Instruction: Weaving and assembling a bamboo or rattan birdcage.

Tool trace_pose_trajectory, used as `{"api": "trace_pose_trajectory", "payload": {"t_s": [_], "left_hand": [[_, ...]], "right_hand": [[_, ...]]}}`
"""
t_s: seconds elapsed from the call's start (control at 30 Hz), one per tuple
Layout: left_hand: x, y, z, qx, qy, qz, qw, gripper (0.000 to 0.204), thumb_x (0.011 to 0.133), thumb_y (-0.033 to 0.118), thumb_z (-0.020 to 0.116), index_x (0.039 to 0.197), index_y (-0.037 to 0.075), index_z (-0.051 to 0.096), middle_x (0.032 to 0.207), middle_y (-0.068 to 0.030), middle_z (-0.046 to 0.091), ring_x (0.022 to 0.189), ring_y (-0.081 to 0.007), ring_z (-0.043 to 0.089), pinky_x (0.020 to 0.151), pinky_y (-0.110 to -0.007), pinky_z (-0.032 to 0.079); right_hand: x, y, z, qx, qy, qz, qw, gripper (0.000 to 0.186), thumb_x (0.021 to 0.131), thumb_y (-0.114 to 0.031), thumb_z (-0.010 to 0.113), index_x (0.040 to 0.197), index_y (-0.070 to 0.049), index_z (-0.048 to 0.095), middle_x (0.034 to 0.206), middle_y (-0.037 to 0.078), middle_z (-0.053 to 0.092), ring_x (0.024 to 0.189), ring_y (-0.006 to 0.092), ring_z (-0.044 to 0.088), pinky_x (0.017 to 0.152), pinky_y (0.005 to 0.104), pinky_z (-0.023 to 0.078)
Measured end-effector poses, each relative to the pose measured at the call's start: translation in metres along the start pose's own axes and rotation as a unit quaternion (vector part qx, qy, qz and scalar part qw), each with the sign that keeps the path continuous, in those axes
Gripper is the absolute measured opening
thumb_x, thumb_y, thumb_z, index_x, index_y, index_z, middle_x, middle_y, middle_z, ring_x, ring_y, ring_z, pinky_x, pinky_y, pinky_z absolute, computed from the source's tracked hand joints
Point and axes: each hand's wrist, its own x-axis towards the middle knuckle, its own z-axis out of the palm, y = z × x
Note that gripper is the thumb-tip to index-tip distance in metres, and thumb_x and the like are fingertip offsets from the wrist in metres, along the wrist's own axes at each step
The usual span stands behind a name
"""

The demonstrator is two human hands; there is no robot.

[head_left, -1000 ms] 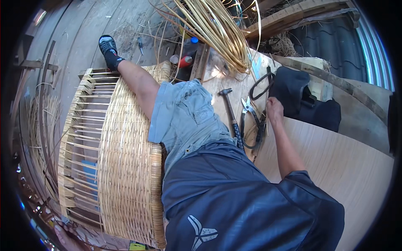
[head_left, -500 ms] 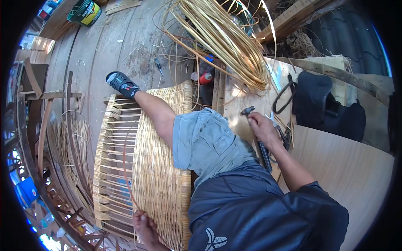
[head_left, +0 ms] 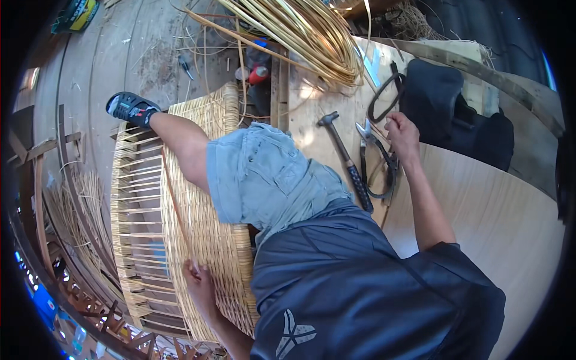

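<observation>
My left hand (head_left: 201,285) is closed on the end of a thin reddish-brown strip (head_left: 175,201), which runs across the woven rattan panel (head_left: 207,240). Bare slats (head_left: 141,222) show along the panel's left side, and my leg rests over its far part. My right hand (head_left: 403,138) is closed just beyond a pair of snips (head_left: 375,144) with metal jaws and dark handles; whatever its fingers hold, if anything, I cannot make out. A hammer (head_left: 343,147) with a black grip lies on the wooden board, left of the snips.
A large coil of rattan strands (head_left: 300,36) lies at the far side. Dark padded gear (head_left: 444,108) and a black strap loop (head_left: 387,99) sit at right, beyond a wood-grain board (head_left: 474,198). A red bottle (head_left: 258,75) stands past my knee. Loose strips (head_left: 84,210) lie left.
My right hand has left the hammer, which now lies on the board, and moved right to beside the snips. My left hand still holds the strip. The whole view has shifted.
</observation>
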Motion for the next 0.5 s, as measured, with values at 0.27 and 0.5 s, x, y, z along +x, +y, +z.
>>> {"api": "trace_pose_trajectory", "payload": {"t_s": [0.27,0.5], "left_hand": [[0.017,0.026,0.004,0.176,0.041,0.053,0.982,0.038,0.096,0.030,0.045,0.125,0.005,0.051,0.097,-0.0241,0.062,0.085,-0.0391,0.058,0.076,-0.042,0.046],[0.075,0.011,0.022,0.283,0.095,0.143,0.944,0.042,0.099,0.031,0.037,0.121,0.000,0.054,0.102,-0.0234,0.062,0.090,-0.0395,0.060,0.075,-0.048,0.047]], "right_hand": [[-0.019,0.060,-0.007,-0.160,0.038,0.061,0.985,0.023,0.088,-0.018,0.051,0.098,-0.003,0.065,0.092,0.021,0.066,0.087,0.0352,0.065,0.077,0.0431,0.050],[-0.062,0.085,-0.010,-0.331,-0.080,0.118,0.933,0.033,0.089,-0.024,0.047,0.113,-0.003,0.058,0.110,0.024,0.061,0.105,0.0413,0.057,0.089,0.0475,0.046]]}}
